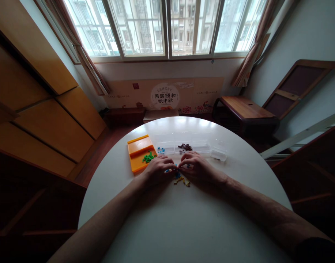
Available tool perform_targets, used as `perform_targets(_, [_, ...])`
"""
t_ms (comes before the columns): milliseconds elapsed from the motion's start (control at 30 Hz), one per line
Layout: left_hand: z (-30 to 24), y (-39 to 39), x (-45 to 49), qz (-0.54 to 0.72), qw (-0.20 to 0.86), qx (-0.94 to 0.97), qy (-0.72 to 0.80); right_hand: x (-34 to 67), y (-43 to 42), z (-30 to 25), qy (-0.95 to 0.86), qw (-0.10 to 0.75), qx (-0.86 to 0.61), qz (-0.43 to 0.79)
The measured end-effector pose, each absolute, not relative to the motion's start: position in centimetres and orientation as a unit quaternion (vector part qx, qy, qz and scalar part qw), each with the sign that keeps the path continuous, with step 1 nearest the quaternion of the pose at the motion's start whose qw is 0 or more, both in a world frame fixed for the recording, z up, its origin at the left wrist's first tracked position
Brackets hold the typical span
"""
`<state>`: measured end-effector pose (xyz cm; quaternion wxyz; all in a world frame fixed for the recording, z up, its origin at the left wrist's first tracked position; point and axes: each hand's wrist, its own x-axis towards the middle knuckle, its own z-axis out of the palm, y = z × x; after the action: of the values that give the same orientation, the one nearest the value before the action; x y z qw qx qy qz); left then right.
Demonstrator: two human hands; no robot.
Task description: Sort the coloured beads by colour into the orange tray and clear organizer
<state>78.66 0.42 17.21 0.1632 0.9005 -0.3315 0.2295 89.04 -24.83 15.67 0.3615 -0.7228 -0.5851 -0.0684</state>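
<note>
My left hand [160, 167] and my right hand [194, 165] meet over the middle of the white round table [167, 226]. The fingertips of both are pinched together, and what they hold is too small to name. Just under the fingers lie small blue pieces [178, 175], partly hidden by the hands. Nearer to me is a little scatter of yellow pieces [182, 181]. Left of my left hand stands an orange tray [136, 163] with a heap of small green pieces [149, 157] in it.
Beyond my hands sits a clear compartment box [202, 147] with dark brown pieces [185, 147] and some light blue pieces [161, 150]. A small clear container [218, 155] stands at its right. Past the table are a wooden stool-like piece [247, 107] and windows.
</note>
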Motion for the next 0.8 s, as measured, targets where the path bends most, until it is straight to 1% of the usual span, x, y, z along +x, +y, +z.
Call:
perform_targets(400, [18.1,-0.2,78.2,0.22,0.16,0.912,-0.306,88.8,-24.5,15.8,-0.59,0.356,-0.718,-0.094])
perform_targets(600, [18.0,-0.3,78.1,0.246,0.152,0.913,-0.286,88.3,-24.6,16.3,-0.566,0.388,-0.721,-0.101])
perform_targets(800, [17.5,-0.7,78.4,0.266,0.134,0.916,-0.269,88.1,-24.7,16.9,-0.573,0.397,-0.712,-0.084])
